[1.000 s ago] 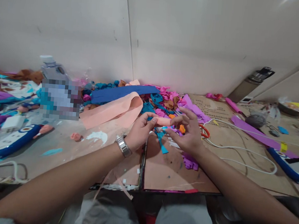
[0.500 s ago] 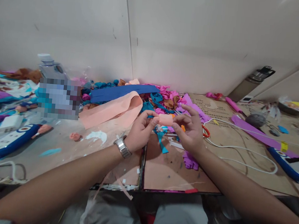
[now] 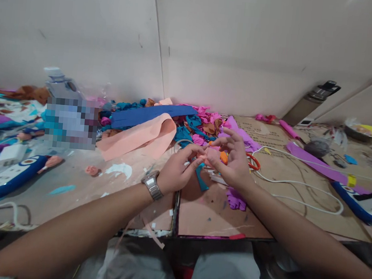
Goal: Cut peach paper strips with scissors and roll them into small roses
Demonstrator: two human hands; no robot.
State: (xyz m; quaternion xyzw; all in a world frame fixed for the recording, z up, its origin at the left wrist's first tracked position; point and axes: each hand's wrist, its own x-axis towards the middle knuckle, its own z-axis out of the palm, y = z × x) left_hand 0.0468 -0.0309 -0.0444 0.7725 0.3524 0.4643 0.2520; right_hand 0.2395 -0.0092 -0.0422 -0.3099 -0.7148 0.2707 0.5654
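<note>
A small rolled piece of peach crepe paper is pinched between my two hands above the table. My left hand, with a metal watch at the wrist, holds its lower left end between thumb and fingers. On the other side, my right hand presses the piece with its thumb, the outer fingers raised and spread. Fingers hide much of the paper. A wide peach paper strip with a curled end lies left of the hands, below a blue strip. A peach rosette rests farther left.
Crumpled coloured scraps lie behind the hands. A red-orange handle loop and white cable are on the right. Blue-and-white power strips flank the work area. A clear bottle and a dark flask stand near the wall.
My hands have come closer together and slightly lower. The peach roll, held level between them before, is now more tilted and covered by my fingers.
</note>
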